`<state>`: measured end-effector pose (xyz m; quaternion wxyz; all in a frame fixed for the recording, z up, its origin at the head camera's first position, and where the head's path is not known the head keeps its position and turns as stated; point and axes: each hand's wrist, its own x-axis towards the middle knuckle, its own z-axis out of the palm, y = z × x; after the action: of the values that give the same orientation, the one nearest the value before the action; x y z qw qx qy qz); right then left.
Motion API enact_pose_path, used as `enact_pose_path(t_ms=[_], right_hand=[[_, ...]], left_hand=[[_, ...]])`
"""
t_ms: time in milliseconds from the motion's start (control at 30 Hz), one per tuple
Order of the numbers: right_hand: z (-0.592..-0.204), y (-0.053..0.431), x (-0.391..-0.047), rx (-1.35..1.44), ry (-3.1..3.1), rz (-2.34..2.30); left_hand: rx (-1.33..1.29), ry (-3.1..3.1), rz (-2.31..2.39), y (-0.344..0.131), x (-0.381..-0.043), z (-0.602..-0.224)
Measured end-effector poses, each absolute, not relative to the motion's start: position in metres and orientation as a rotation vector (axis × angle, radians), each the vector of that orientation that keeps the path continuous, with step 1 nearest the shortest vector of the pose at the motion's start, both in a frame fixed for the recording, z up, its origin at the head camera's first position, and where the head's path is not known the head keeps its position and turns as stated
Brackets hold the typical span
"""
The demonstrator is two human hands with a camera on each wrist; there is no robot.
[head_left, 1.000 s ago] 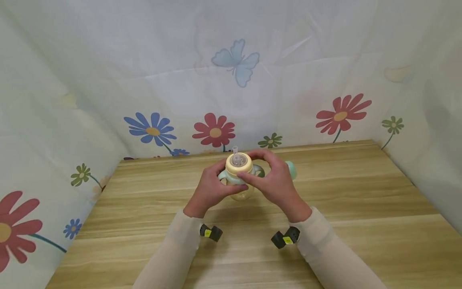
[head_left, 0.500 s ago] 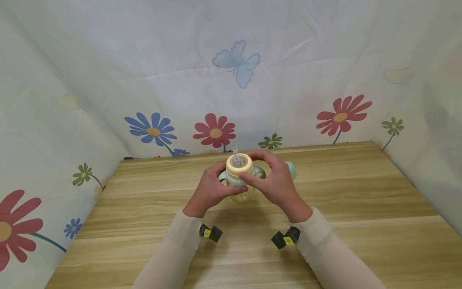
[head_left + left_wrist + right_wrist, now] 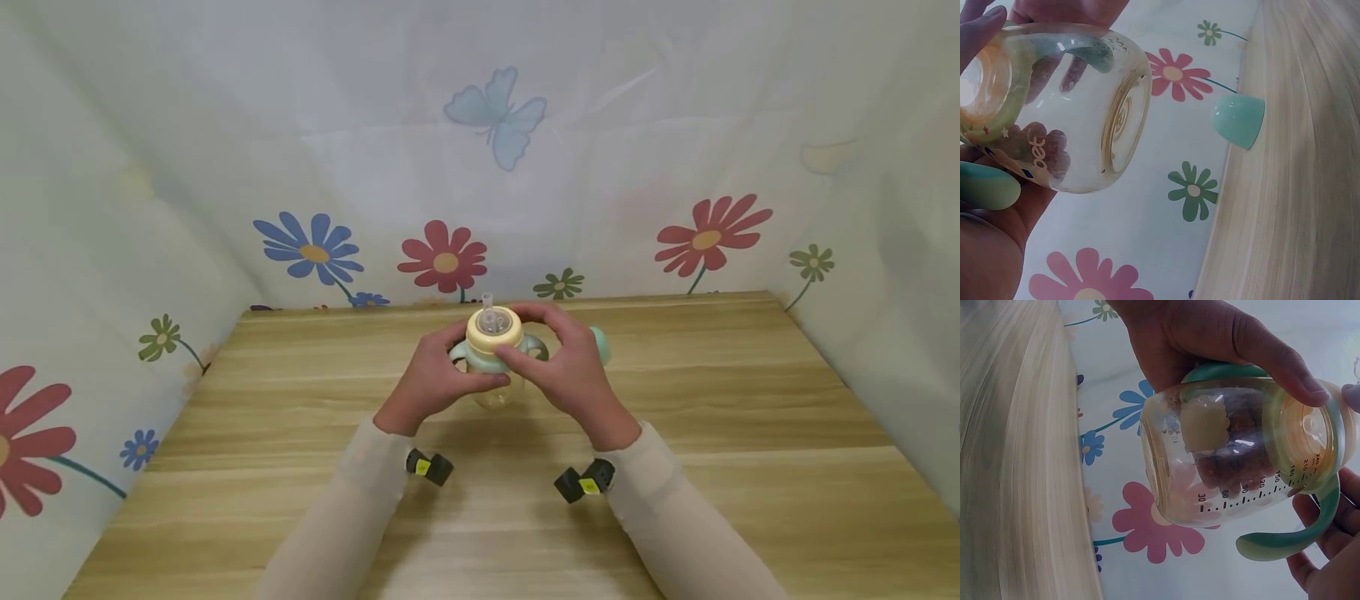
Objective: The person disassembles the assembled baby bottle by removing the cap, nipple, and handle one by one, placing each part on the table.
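A clear baby bottle (image 3: 492,393) with two mint handles is held upright above the table. Its cream collar (image 3: 483,341) carries a clear straw spout (image 3: 487,303) on top. My left hand (image 3: 427,379) grips the bottle around its handle side, thumb across the front just below the collar. With thumb and fingers, my right hand (image 3: 576,375) pinches the collar from the other side. In the right wrist view, a measuring scale runs along the bottle (image 3: 1235,450), and one mint handle (image 3: 1291,542) hangs free of the palm. The far fingers are partly hidden behind the bottle.
A mint dome-shaped cap (image 3: 1241,122) stands on the wooden table (image 3: 712,400), behind my right hand in the head view. White cloth with printed flowers (image 3: 442,258) closes off the back and both sides. Small black cameras (image 3: 585,481) sit on both wrists.
The head view has shifted slightly, so hands and bottle sit a little higher in it. Both hands keep their hold on the bottle and collar.
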<state>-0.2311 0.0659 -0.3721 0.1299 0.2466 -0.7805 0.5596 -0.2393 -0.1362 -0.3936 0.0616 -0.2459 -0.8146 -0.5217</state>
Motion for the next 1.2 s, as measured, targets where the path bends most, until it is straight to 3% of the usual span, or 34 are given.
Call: enact_pose_path(t_ms=[1200], right_hand=[[-0.3757, 0.0631, -0.2327, 0.787, -2.221, 1.569]], left_hand=[[-0.724, -2.495, -1.601, -0.139, -0.2415, -0.3945]])
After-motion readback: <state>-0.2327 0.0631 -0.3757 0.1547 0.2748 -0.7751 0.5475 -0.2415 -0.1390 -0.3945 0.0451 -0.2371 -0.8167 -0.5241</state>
